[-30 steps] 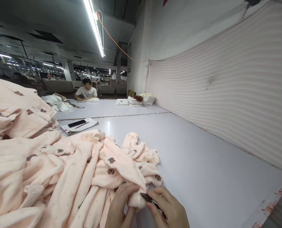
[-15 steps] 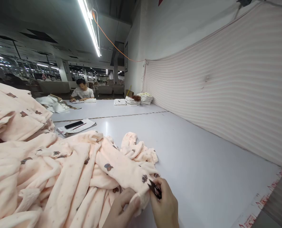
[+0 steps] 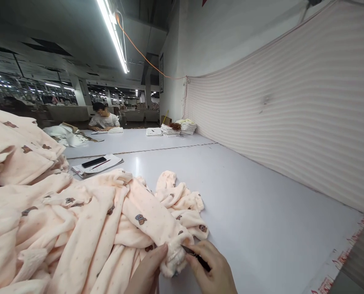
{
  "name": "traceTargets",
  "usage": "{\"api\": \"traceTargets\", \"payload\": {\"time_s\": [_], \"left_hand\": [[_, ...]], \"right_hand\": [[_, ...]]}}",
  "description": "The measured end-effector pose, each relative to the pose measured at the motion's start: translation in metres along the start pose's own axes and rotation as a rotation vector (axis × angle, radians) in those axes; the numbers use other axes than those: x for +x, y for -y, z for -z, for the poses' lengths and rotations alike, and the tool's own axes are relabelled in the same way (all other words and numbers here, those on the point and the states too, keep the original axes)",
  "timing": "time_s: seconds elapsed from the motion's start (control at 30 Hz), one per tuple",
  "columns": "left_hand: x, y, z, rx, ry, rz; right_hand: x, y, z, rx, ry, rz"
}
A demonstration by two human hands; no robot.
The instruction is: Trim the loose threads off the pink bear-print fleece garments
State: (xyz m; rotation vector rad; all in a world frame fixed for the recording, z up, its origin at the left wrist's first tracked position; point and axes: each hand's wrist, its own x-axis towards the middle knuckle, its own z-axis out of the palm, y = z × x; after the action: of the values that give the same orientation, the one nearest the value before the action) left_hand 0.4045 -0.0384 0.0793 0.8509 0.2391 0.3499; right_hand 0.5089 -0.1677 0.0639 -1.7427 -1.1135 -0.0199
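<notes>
A pale pink fleece garment point(image 3: 152, 212) with printed bears stretches toward me, its cuff point(image 3: 173, 259) bunched up and turned so a whitish, fluffy side shows. My left hand point(image 3: 148, 267) is closed on the left edge of that cuff, thumb on top. In my right hand point(image 3: 211, 265) is a pair of dark thread snips point(image 3: 197, 258), the fingers wrapped round them. Their pointed tip lies at the right side of the cuff; whether it touches the fabric I cannot tell.
More of the same pink fleece point(image 3: 47, 228) is heaped at left. A phone point(image 3: 94, 162) and a pencil lie on papers point(image 3: 114, 160). Across the pale table point(image 3: 261, 212), a person point(image 3: 103, 118) sits near folded white stacks point(image 3: 186, 127). Striped cloth point(image 3: 276, 106) hangs along the right wall.
The cuff has been turned so its fluffy whitish side shows. My right hand has lowered slightly, and the snips now point left across the cuff instead of up.
</notes>
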Motion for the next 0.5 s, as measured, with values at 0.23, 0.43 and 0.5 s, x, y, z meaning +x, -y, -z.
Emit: {"api": "traceTargets", "payload": {"time_s": [0.23,0.43,0.5], "left_hand": [[0.004,0.002,0.008,0.027,-0.006,0.039],[0.005,0.002,0.014,-0.011,-0.046,0.082],[0.006,0.002,0.015,-0.017,-0.034,0.082]], "right_hand": [[0.004,-0.005,-0.003,0.021,0.011,-0.014],[0.004,-0.010,-0.004,0.041,0.018,0.010],[0.004,-0.013,-0.003,0.032,0.034,0.001]]}}
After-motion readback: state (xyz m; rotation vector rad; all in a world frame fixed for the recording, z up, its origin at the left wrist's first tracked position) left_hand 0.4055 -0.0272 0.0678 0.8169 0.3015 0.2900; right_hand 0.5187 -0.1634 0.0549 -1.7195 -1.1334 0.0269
